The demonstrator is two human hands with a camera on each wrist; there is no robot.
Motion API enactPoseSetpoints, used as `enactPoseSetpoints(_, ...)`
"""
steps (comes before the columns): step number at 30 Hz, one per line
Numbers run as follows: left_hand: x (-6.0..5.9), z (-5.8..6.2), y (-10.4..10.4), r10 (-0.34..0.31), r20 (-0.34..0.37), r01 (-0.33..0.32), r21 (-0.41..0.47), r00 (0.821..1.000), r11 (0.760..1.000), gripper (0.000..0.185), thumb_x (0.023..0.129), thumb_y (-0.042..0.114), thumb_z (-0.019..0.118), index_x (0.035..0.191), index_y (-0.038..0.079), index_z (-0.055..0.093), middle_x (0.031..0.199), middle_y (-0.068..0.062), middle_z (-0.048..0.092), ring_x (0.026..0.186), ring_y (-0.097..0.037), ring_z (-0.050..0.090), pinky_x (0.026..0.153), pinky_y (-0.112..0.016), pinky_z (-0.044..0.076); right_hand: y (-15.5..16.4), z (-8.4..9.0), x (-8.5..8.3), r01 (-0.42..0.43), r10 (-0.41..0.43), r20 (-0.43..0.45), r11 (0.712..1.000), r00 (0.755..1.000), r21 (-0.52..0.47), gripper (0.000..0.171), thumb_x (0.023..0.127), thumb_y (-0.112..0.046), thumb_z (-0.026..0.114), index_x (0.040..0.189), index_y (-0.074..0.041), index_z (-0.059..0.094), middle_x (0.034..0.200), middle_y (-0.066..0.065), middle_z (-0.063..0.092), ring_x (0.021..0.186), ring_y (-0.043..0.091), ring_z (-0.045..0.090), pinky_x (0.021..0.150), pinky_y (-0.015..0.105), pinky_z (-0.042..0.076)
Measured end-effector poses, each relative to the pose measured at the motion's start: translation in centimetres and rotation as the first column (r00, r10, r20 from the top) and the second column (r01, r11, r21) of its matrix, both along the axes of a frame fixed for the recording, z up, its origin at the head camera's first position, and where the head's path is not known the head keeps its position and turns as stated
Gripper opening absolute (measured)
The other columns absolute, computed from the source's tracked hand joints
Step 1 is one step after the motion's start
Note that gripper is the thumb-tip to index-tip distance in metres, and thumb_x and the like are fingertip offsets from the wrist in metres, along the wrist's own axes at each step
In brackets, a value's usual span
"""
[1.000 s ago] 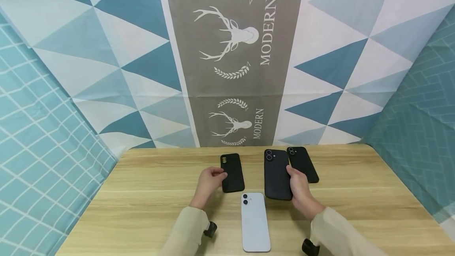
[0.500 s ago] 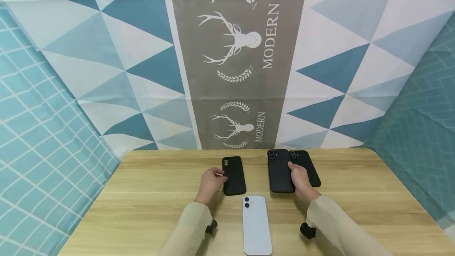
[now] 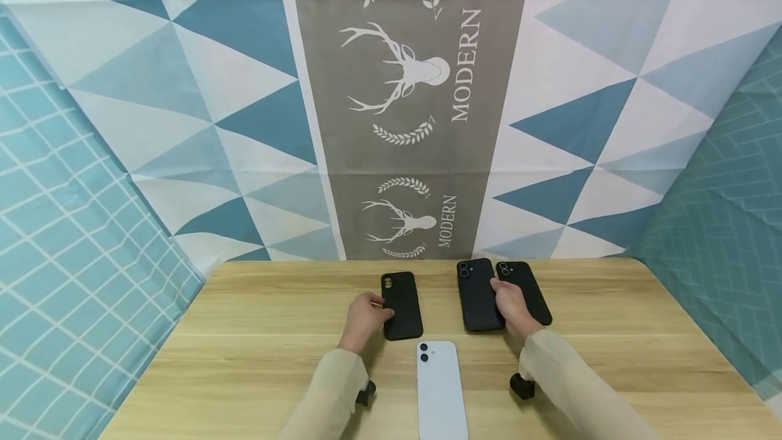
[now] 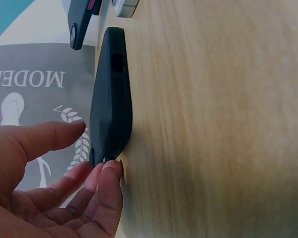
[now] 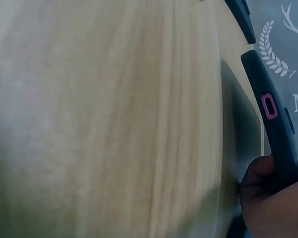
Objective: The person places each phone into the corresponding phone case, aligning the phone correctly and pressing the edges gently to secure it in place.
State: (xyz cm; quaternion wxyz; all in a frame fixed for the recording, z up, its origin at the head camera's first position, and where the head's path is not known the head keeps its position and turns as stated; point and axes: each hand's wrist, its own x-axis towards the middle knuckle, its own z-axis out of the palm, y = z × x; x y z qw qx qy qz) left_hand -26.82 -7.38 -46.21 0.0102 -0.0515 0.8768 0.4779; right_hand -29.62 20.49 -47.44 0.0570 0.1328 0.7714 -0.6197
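1. Near the table's [image 3: 256,331] far edge, the left hand [image 3: 362,318] pinched a black phone case [image 3: 401,305] with curled fingers.
2. The right hand [image 3: 510,307] gripped another black case [image 3: 478,294].
3. Backdrop lettering [image 3: 464,65] read "MODERN".

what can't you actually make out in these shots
- White phone: near end cut off by the head view's bottom edge.
- Middle black case: right edge hidden under the right hand, head view.
- Wooden table: blurred in the right wrist view.
- Left black case: seen edge-on, left wrist view; back face unseen.
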Motion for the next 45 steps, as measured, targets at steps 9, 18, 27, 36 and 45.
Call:
enactPoseSetpoints(9,-0.6,-0.4,0.2,0.032,0.002,-0.032,-0.083,0.999,0.996,0.034,0.076,0.008,0.074,0.103,-0.006,0.061,0.094,-0.017,0.064,0.079,-0.023,0.058,0.066,-0.033,0.051,-0.1,-0.1,-1.0,-0.017,0.016,0.032,0.999,0.999,0.048,0.053,0.102,-0.022,0.028,0.143,0.011,0.024,0.148,0.030,0.022,0.136,0.045,0.021,0.115,0.053,0.021)
enactPoseSetpoints(18,-0.8,-0.4,0.5,0.055,0.012,-0.054,-0.111,0.998,0.992,0.033,0.074,0.006,0.076,0.102,-0.006,0.061,0.099,-0.019,0.063,0.087,-0.028,0.058,0.073,-0.038,0.052,-0.2,-0.4,-1.5,-0.046,0.040,0.051,0.991,0.998,0.123,0.051,0.102,-0.020,0.028,0.143,0.010,0.026,0.149,0.029,0.021,0.138,0.044,0.018,0.115,0.053,0.020)
enactPoseSetpoints(27,-0.8,-0.2,0.7,0.057,0.011,-0.055,-0.131,0.998,0.990,0.031,0.075,0.004,0.075,0.100,-0.007,0.061,0.100,-0.019,0.063,0.088,-0.029,0.059,0.075,-0.040,0.053,-0.5,-0.2,-1.2,-0.037,0.029,0.038,0.971,0.999,0.238,0.048,0.099,-0.021,0.042,0.133,0.012,0.040,0.132,0.032,0.043,0.120,0.043,0.044,0.100,0.050,0.042)
enactPoseSetpoints(36,-0.8,0.0,0.9,0.051,0.023,-0.047,-0.153,0.998,0.987,0.033,0.076,0.004,0.073,0.104,-0.009,0.060,0.102,-0.022,0.062,0.090,-0.031,0.060,0.077,-0.041,0.053,-1.2,0.4,-0.7,-0.024,0.032,-0.011,0.889,0.999,0.458,0.053,0.090,-0.021,0.058,0.127,0.014,0.045,0.125,0.035,0.048,0.112,0.043,0.051,0.092,0.049,0.048)
enactPoseSetpoints(45,-1.0,0.3,0.7,0.014,0.099,0.001,-0.147,0.995,0.989,0.038,0.081,0.005,0.069,0.111,-0.012,0.055,0.108,-0.026,0.059,0.091,-0.031,0.059,0.076,-0.039,0.054,-1.6,1.3,-0.7,-0.080,0.076,0.034,0.777,0.997,0.624,0.062,0.086,-0.024,0.061,0.126,0.020,0.043,0.123,0.040,0.046,0.111,0.049,0.049,0.089,0.052,0.050)
